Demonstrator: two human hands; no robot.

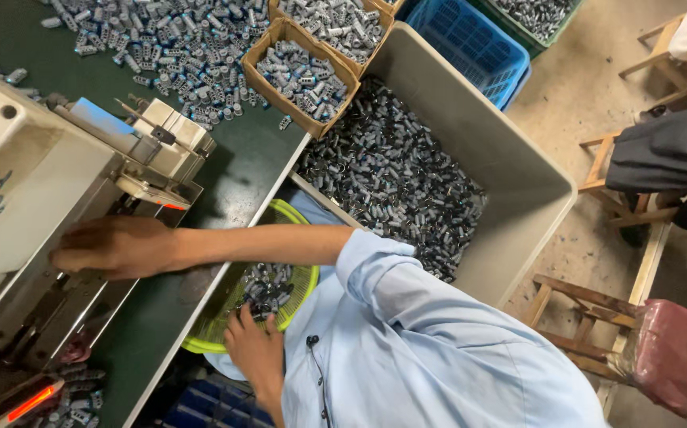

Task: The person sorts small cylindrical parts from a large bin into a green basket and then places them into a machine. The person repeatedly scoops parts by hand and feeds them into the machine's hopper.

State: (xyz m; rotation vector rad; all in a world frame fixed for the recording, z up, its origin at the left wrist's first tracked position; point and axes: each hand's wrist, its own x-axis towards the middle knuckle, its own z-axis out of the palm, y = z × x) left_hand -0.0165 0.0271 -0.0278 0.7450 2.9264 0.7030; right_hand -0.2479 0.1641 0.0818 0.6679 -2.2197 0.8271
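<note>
a: where are the hands?
b: the left hand [114, 247] lies flat on the grey machine [34, 206], arm stretched across the green table [232, 174]. the right hand [255, 349] is down in the yellow-green basket [300, 277], fingers among small dark metal parts [268, 287].
a: and around them?
b: a cardboard box [300, 79] of silvery parts sits on the table, beside a big grey bin [478, 135] of dark parts. a blue crate [474, 43] stands behind the bin.

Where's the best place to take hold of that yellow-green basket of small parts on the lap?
Probably by the yellow-green basket's rim on the near-left arc, coming from above with fingers hooked over the edge. The rim is thin, raised and bare there; elsewhere the arm crosses it, and one hand rests in the small metal parts inside.
</note>
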